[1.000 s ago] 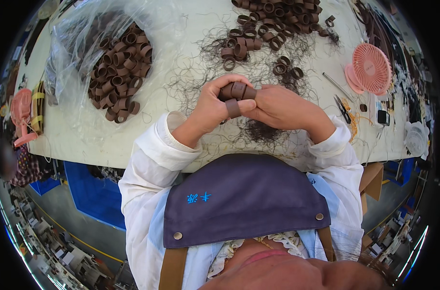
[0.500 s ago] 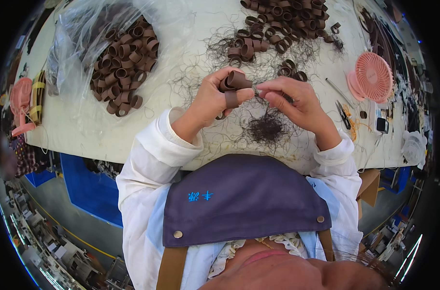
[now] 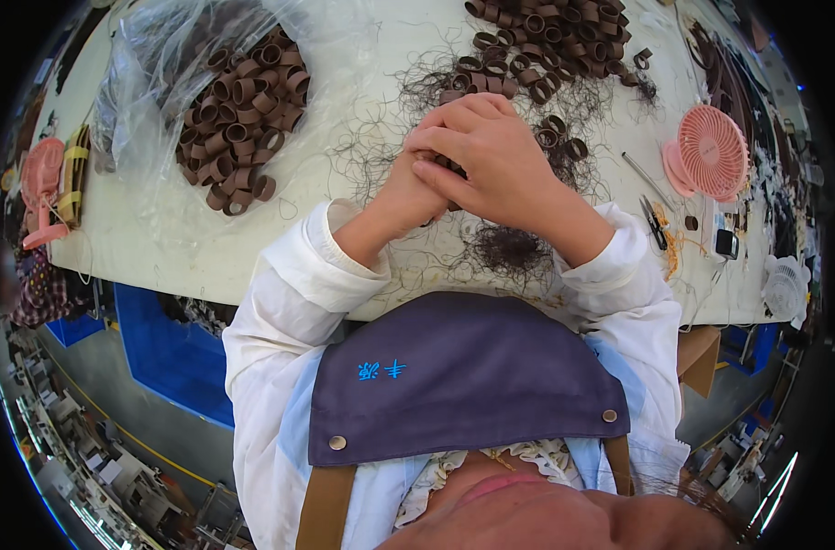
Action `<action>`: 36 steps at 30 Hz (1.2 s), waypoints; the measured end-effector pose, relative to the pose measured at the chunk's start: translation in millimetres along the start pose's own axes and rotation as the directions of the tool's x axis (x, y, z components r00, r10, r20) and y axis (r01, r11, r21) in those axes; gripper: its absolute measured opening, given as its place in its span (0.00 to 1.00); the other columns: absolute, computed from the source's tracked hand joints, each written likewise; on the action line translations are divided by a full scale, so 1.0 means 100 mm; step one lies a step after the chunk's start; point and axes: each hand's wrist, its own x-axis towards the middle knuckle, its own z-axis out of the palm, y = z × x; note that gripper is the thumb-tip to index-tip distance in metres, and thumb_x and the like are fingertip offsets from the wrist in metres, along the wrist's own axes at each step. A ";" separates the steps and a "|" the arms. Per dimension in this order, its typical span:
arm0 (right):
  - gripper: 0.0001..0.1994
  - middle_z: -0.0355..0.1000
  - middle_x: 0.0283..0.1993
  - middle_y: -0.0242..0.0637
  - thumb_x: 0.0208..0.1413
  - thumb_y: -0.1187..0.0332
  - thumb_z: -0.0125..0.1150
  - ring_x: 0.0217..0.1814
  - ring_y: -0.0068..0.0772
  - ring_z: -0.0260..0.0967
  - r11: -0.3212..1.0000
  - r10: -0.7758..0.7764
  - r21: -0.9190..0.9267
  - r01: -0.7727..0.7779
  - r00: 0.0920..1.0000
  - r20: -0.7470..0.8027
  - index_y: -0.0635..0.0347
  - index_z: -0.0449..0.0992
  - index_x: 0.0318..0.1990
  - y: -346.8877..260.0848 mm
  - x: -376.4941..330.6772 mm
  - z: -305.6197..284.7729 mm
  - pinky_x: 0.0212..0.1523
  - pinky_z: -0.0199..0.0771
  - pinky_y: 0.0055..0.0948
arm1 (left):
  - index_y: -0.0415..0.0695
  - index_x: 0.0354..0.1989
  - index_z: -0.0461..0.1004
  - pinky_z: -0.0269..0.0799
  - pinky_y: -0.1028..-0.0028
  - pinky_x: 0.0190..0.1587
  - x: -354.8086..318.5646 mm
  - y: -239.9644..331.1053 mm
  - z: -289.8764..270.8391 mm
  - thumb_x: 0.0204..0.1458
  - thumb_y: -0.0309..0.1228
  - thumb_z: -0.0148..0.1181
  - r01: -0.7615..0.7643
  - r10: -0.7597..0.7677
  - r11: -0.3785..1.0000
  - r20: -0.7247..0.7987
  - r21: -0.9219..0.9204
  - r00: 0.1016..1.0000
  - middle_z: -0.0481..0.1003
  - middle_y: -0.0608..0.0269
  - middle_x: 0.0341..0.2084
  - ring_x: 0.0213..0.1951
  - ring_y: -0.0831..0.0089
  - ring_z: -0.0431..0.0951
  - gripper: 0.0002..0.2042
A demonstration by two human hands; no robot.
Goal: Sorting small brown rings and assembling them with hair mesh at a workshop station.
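Note:
My two hands are pressed together above the table. My left hand [image 3: 401, 194] is closed around several small brown strap loops [image 3: 447, 166], of which only bits show between the hands. Over it lies my right hand [image 3: 486, 151], its fingers wrapped across the left one's; what they grip is hidden. Just beyond is a loose pile of the same brown loops [image 3: 578, 37], with dark thread ends scattered round it. A tangled clump of dark threads [image 3: 509, 247] lies on the near side of my hands.
At left, a clear plastic bag [image 3: 151, 119] holds more brown loops [image 3: 238, 110]. A pink fan [image 3: 711, 151] stands at right, near a pen [image 3: 642, 170], black-handled snips [image 3: 654, 223] and orange thread [image 3: 676, 249]. Another pink fan [image 3: 43, 188] is at far left. The table's edge [image 3: 197, 295] runs before me.
My right hand has moved left and closed over my left hand. The loops, plainly seen in my left hand before, are now mostly covered.

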 end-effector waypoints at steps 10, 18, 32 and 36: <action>0.04 0.76 0.33 0.31 0.52 0.69 0.62 0.39 0.27 0.72 0.819 0.263 0.535 -0.205 0.964 -0.032 0.57 0.79 0.35 0.07 0.05 -0.14 0.47 0.67 0.30 | 0.44 0.36 0.72 0.55 0.82 0.12 -0.07 0.10 0.00 0.44 0.25 0.65 0.196 -0.192 0.980 0.093 -0.037 0.977 0.70 0.68 0.17 0.13 0.82 0.65 0.11; 0.10 0.75 0.34 0.34 0.61 0.70 0.56 0.36 0.21 0.70 0.499 0.480 0.866 0.037 0.820 -0.312 0.67 0.75 0.45 0.57 -0.30 -0.80 0.41 0.69 0.20 | 0.47 0.42 0.72 0.60 0.83 0.14 -0.04 0.10 -0.05 0.48 0.26 0.65 0.218 -0.202 0.964 0.116 -0.151 0.972 0.70 0.68 0.23 0.21 0.82 0.71 0.13; 0.11 0.75 0.31 0.40 0.53 0.71 0.61 0.34 0.34 0.73 0.861 0.450 0.209 -0.463 0.886 0.107 0.61 0.76 0.44 0.44 -0.94 -0.87 0.35 0.71 0.30 | 0.43 0.42 0.67 0.64 0.83 0.14 -0.07 0.23 -0.37 0.58 0.37 0.57 0.324 -0.253 0.628 0.209 -0.708 0.945 0.68 0.62 0.33 0.33 0.73 0.70 0.12; 0.09 0.75 0.31 0.40 0.54 0.70 0.60 0.35 0.37 0.73 0.849 0.424 0.239 -0.471 0.878 0.221 0.61 0.76 0.42 0.41 -0.84 -0.75 0.36 0.71 0.32 | 0.49 0.43 0.68 0.62 0.84 0.14 -0.13 0.50 -0.66 0.54 0.35 0.63 0.155 -0.154 0.787 0.053 -0.598 0.987 0.70 0.65 0.30 0.31 0.73 0.73 0.13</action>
